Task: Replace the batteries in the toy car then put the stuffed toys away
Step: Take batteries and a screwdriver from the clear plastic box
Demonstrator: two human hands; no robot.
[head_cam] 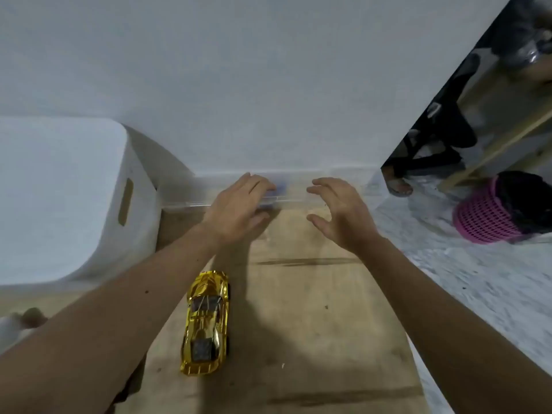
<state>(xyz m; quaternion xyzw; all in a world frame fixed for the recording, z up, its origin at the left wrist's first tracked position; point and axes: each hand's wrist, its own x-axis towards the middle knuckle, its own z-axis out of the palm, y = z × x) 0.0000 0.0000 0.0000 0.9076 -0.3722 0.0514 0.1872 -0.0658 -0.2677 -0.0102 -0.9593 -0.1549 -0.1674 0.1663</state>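
Observation:
A shiny gold toy car [206,324] stands on its wheels on the wooden surface [313,324], between my forearms. Against the wall lies a long clear plastic box [298,192] with a blue part [280,188] near its middle. My left hand [236,210] reaches over the box's left half, fingers stretched across its top beside the blue part and thumb at its front. My right hand [337,210] hovers at the box's right half with fingers spread and loosely bent, holding nothing. A white and brown soft thing [21,322] peeks out at the far left edge, mostly hidden by my left arm.
A large white storage bin [65,204] with a slot handle stands at the left against the wall. To the right, on the marbled floor [478,279], are a pink mesh basket [484,216], dark chair legs and another person's foot [398,186].

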